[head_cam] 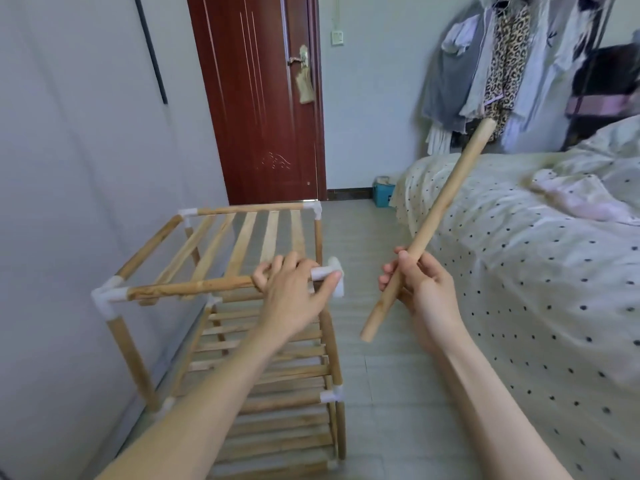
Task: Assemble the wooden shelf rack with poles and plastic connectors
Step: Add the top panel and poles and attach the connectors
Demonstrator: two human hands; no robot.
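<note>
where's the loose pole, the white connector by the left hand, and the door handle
loose pole (446, 199), head view, mid shaft
white connector (333, 276), head view, its outer end
door handle (298, 59), head view, the lever

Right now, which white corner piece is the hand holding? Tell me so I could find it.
Find the wooden rack standing by the left wall. Look along its top front rail to the right end, nearest the bed. The connector there is the one the left hand grips; unlike the other top corners, its upper socket points up with no pole in it.
</note>
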